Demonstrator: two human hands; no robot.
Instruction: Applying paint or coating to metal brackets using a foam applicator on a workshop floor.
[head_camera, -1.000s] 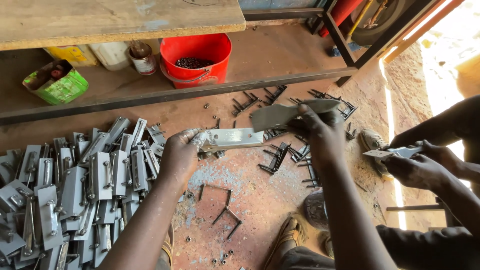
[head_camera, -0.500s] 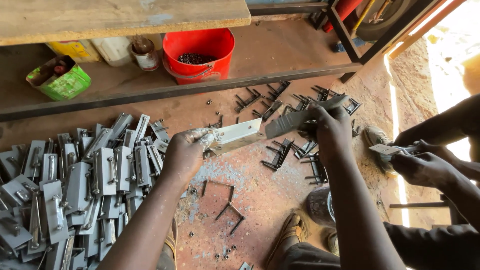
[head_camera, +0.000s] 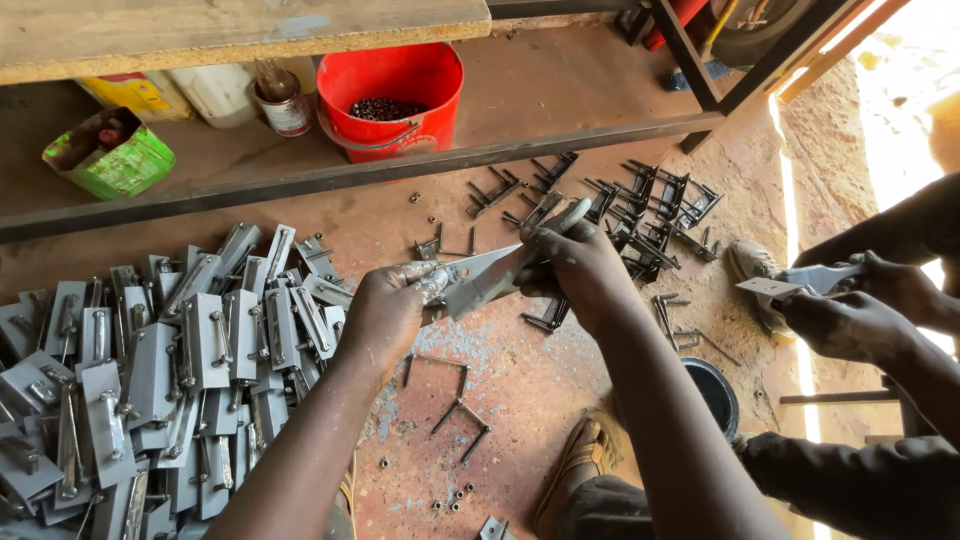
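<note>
Metal plate (head_camera: 487, 278) — flat, grey, elongated

The two metal plates (head_camera: 490, 275), held apart a second ago, now meet and overlap between the left hand (head_camera: 385, 315) and the right hand (head_camera: 575, 265). Both hands have drawn closer together. The right hand's plate has tilted steeper, its tip pointing up.

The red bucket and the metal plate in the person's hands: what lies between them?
In the head view, between the red bucket and the metal plate runs the dark shelf rail, then reddish floor with loose nuts and small brackets.
</note>
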